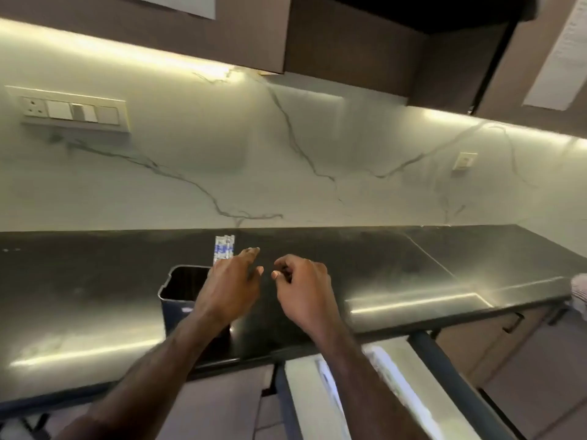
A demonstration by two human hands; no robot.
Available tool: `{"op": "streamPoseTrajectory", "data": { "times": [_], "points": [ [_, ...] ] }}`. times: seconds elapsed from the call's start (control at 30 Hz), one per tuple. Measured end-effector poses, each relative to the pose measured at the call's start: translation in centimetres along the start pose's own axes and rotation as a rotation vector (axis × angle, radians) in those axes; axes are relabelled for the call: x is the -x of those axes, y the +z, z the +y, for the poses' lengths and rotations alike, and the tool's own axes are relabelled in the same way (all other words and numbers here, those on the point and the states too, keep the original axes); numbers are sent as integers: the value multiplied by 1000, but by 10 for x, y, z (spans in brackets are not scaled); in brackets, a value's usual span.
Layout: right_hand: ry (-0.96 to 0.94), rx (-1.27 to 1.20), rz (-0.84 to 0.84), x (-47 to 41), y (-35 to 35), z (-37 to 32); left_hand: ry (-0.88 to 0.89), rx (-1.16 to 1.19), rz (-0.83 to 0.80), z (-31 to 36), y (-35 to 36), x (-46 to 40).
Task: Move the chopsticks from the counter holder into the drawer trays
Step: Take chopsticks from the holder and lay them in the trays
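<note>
A dark rectangular holder (178, 289) stands on the black counter (79, 281). Paper-wrapped chopsticks (223, 249), white with blue print, stick up from its right side. My left hand (233, 281) reaches over the holder's right part with fingers stretched toward the wrappers; whether it touches them I cannot tell. My right hand (303, 289) hovers just to the right, fingers loosely curled, holding nothing. Below the counter edge an open drawer (422, 354) shows pale trays (390, 379) on either side of my right forearm.
A marble backsplash rises behind the counter, with a switch panel (71, 109) at the left and a small socket (464, 161) at the right. Wall cabinets hang overhead. Closed lower cabinets with dark handles (513, 322) sit to the right.
</note>
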State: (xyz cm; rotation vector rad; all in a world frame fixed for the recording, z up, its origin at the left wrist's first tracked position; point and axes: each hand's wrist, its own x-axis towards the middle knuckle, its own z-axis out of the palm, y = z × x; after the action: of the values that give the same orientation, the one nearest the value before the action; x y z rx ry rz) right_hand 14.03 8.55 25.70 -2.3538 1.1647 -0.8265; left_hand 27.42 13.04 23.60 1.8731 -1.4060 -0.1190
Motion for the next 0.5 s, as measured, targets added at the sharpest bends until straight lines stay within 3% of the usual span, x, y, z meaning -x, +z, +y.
{"op": "streamPoseTrajectory", "data": {
  "times": [0.17,0.5],
  "points": [
    [39,-55,-67,-49,73,-28,-73,9,-6,-80,-22,-49],
    [201,7,-121,-103,165,-22,-191,164,-49,-164,-4,-119]
  ]
}}
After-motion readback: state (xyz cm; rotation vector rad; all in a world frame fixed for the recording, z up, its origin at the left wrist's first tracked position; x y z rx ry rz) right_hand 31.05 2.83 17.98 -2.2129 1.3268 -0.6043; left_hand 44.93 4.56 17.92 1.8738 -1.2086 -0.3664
